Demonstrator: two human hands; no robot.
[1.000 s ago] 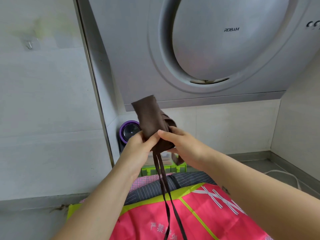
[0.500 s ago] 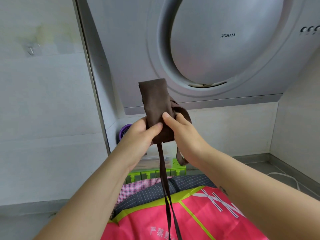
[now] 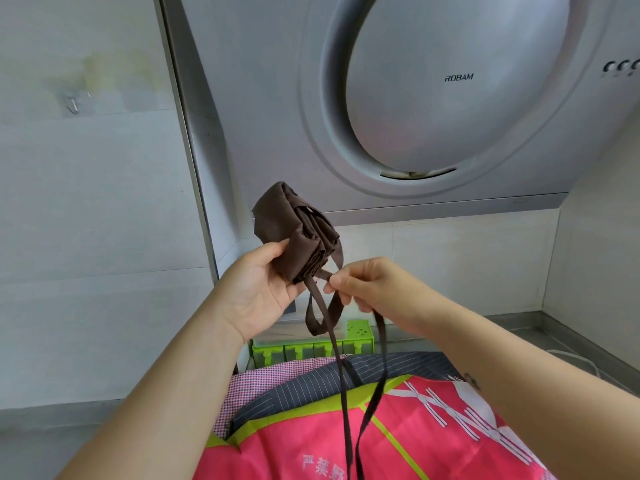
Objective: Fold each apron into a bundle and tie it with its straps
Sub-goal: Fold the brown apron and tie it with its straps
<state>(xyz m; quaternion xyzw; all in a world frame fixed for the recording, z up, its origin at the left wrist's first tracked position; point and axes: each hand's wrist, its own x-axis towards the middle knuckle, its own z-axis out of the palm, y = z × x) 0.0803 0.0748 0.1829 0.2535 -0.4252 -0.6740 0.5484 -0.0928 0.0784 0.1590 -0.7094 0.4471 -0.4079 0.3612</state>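
Note:
A brown apron [image 3: 291, 233] is folded into a small thick bundle and held up in the air. My left hand [image 3: 256, 285] grips the bundle from the left, thumb across its front. My right hand [image 3: 356, 285] pinches one of the brown straps [image 3: 346, 393] just right of the bundle. A short loop of strap hangs under the bundle, and two long straps trail down over the pile below.
Below lies a pile of aprons: a pink one with yellow-green trim [image 3: 398, 441] on top, a dark striped one [image 3: 381, 372] and a pink checked one [image 3: 256, 382] under it. A green box [image 3: 311, 348] stands behind. A grey range hood [image 3: 450, 98] hangs overhead.
The bundle has tipped over to the left in my left hand. My right hand has let go of the bundle and taken a strap, pulling it out to the right.

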